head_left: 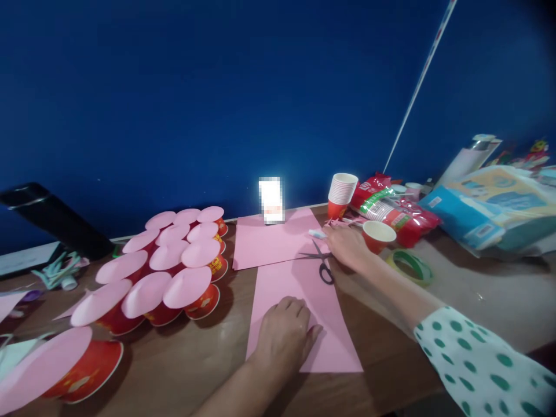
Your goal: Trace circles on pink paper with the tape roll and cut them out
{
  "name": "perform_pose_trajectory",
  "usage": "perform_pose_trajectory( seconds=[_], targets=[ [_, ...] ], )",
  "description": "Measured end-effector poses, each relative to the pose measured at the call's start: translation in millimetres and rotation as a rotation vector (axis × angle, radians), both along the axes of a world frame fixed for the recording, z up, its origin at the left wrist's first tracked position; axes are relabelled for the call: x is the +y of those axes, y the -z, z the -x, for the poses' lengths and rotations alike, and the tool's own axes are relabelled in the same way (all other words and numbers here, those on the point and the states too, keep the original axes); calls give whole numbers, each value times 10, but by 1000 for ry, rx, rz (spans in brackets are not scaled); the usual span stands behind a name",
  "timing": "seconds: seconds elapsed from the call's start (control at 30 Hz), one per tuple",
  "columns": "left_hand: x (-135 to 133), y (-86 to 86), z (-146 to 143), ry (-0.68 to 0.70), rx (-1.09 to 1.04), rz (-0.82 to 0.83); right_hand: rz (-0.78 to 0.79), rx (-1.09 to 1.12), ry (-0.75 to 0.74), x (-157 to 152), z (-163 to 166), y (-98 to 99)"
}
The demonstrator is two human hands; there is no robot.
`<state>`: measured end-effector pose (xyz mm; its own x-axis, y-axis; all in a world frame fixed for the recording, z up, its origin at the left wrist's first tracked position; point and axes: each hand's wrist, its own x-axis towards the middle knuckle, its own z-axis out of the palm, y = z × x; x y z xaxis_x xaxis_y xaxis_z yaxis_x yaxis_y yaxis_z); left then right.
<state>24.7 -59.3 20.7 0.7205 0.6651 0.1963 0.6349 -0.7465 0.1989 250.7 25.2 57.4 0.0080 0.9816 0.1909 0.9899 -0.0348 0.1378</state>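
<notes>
My left hand (284, 333) lies on the near pink paper sheet (334, 341), fingers curled down with nothing seen in them. My right hand (345, 246) reaches forward over the table, its fingers closed around a small white and blue object (317, 233) at the far pink sheet (264, 243). Black-handled scissors (324, 263) lie on the pink paper just under my right hand. A single red paper cup (379, 236) stands upright to the right of that hand.
Several upturned red cups topped with pink paper discs (174, 266) crowd the left. A stack of cups (341, 194), red packets (391, 211), a green tape roll (410, 266), a blue package (490, 214) and a phone (271, 200) against the blue wall are behind.
</notes>
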Motion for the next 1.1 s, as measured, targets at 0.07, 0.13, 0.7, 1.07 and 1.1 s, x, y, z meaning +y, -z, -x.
perform_pose_trajectory(
  seconds=[0.07, 0.13, 0.7, 1.07, 1.1],
  targets=[
    [-11, 11, -8, 10, 7, -15, 19, -7, -2, 103, 33, 71],
    [-22, 18, -21, 22, 16, -22, 33, -10, 16, 174, 50, 149],
    [-50, -30, -41, 13, 78, -39, -83, 197, -281, -448, 103, 185],
    [-41, -15, -55, -12, 48, -50, -210, 317, -317, -915, -99, 30],
    [-43, -11, -54, -12, 52, -50, -224, 299, -298, -895, -140, 10]
  ],
)
